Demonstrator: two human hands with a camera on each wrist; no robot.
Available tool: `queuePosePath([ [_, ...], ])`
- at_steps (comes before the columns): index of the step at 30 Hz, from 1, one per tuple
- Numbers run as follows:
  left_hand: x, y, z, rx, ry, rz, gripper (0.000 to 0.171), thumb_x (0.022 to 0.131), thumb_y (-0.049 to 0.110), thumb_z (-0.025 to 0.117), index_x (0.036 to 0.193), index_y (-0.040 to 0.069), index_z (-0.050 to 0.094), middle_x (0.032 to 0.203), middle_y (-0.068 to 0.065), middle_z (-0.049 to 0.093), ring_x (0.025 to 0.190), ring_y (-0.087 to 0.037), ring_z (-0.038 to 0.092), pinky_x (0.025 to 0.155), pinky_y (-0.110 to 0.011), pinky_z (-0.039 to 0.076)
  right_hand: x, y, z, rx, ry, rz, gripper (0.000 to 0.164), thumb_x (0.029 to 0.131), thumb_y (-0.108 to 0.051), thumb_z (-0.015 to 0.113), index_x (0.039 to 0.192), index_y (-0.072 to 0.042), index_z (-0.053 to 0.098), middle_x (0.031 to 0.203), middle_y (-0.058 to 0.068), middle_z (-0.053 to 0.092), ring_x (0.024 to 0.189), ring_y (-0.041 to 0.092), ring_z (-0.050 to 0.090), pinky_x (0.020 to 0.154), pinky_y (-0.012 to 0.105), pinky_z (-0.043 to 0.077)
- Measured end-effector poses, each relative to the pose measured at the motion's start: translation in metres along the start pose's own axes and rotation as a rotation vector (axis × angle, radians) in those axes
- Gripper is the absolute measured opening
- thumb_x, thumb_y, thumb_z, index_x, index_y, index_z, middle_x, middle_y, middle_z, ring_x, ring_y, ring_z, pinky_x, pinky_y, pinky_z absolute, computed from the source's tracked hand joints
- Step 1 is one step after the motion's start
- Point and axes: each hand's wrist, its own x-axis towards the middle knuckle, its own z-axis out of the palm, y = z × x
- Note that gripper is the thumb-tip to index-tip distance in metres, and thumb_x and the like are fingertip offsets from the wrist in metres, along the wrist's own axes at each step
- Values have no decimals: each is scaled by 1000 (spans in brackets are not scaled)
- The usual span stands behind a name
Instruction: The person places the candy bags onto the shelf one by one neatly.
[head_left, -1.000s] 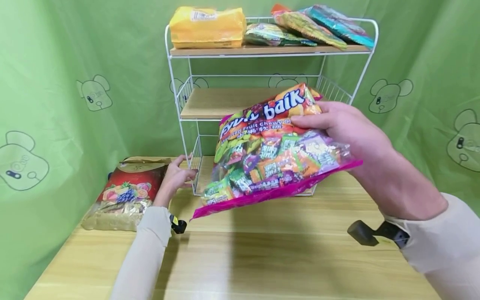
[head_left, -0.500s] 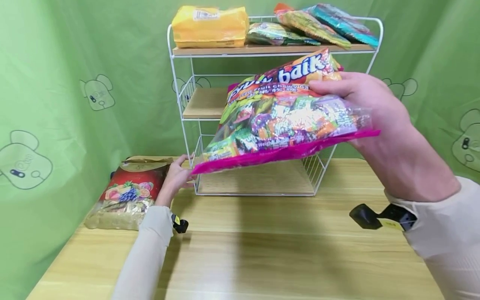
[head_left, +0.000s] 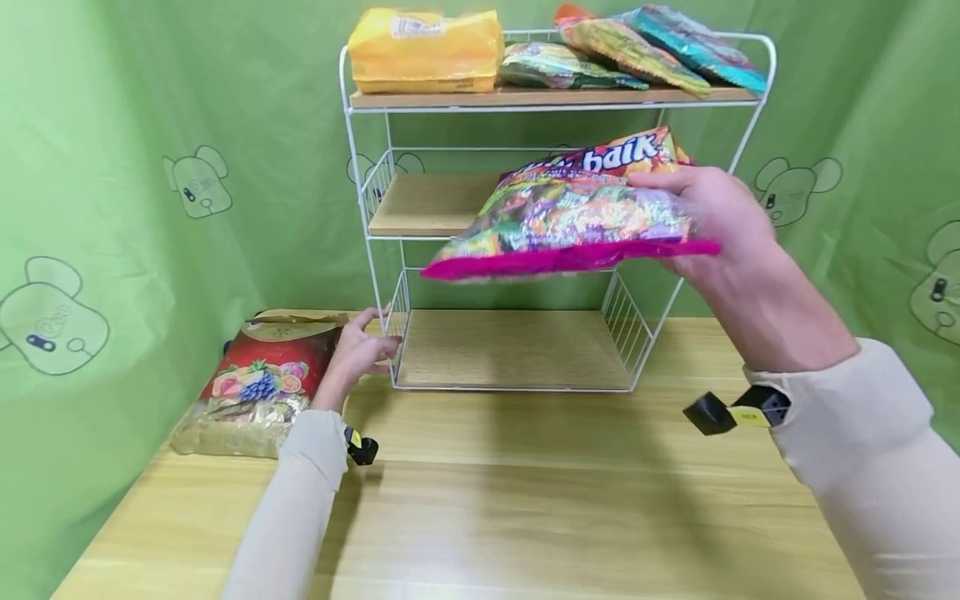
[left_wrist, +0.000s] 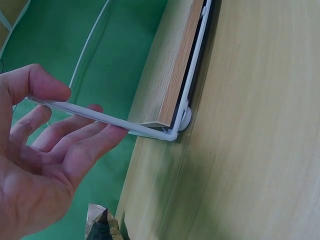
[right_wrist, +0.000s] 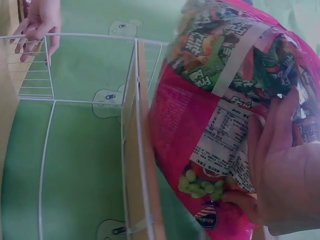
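Note:
My right hand (head_left: pixel 723 212) grips the right side of a bag of fruit chewy candy (head_left: pixel 562 208) with a magenta edge. The bag is tilted in front of the middle shelf (head_left: pixel 427 204) of a white wire rack, as seen in the head view. In the right wrist view the bag's printed back (right_wrist: pixel 220 135) shows, with the fingers spread under it and the thumb hidden. At the rack's lower left, my left hand (head_left: pixel 358 352) holds the front upright. The left wrist view has that white post (left_wrist: pixel 107 119) between the thumb and the fingers.
On the top shelf (head_left: pixel 555 98) lie a yellow pack (head_left: pixel 427 54), a green bag (head_left: pixel 562 68), a yellowish bag (head_left: pixel 630 52) and a teal bag (head_left: pixel 697 46). A red and gold bag (head_left: pixel 262 367) rests on the wooden table (head_left: pixel 510 475), left of the rack. Green cloth hangs behind.
The candy bag rose in my right hand, then moved forward toward the middle shelf, tipping flatter. My left hand stays on the rack's post.

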Motion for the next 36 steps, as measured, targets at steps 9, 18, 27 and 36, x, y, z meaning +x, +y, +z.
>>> queuePosePath([
  [9,0,-1,1,-4,4,8,66,82,-6,62,142,18,50,119,-25,62,107,-42,63,93,-56,60,30,-6,-10,44,27,89,73,102,-5,54,159,-35,20,157,3,37,147,25,39,102,42,56],
  [18,-2,1,0,-12,-3,0,69,82,-5,62,145,21,49,124,-27,61,112,-46,59,94,-55,60,54,-3,-3,-187,113,86,49,95,-7,68,138,-16,45,110,12,69,97,27,73,84,34,65],
  [27,-1,-3,-1,-23,1,-3,69,82,-5,62,145,20,49,128,-31,60,110,-44,61,94,-56,60,76,-3,-2,-770,171,49,62,91,-30,76,143,-13,47,83,-2,72,69,14,71,66,25,63],
  [36,1,-2,0,-25,2,-6,69,83,-6,62,145,21,49,126,-30,61,103,-38,62,94,-57,59,79,3,-5,-1423,297,-256,74,90,-54,70,141,-3,54,122,8,61,82,13,54,68,27,52],
])
